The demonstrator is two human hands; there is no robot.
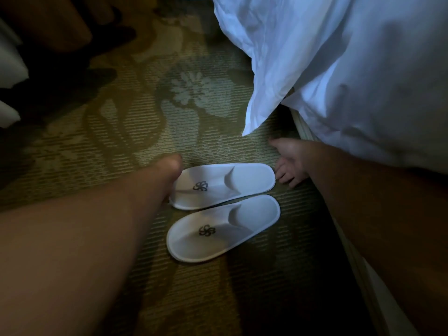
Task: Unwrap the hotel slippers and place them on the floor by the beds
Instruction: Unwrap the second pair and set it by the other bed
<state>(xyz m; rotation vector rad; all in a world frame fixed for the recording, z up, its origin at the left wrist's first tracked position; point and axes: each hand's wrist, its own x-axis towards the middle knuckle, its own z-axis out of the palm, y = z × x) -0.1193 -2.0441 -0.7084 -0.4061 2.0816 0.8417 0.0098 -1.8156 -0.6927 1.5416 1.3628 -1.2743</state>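
Duvet point(339, 69) fills the upper right, carpet point(121, 129) the rest. Both slippers point(254, 214) lie unwrapped mid-frame, so I reckon I'm straightening the upper one. Right hand point(289, 163) fingers loosely spread by its end; left hand point(173, 170) fingers hidden (can't tell). Next: let go gently.

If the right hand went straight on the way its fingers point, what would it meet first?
Most likely the heel end of the far slipper; the right hand has its fingertips just beside it, contact unclear.

A hotel bedroom: patterned carpet point(135, 132), white duvet point(339, 69) (logo slippers point(223, 185) too).
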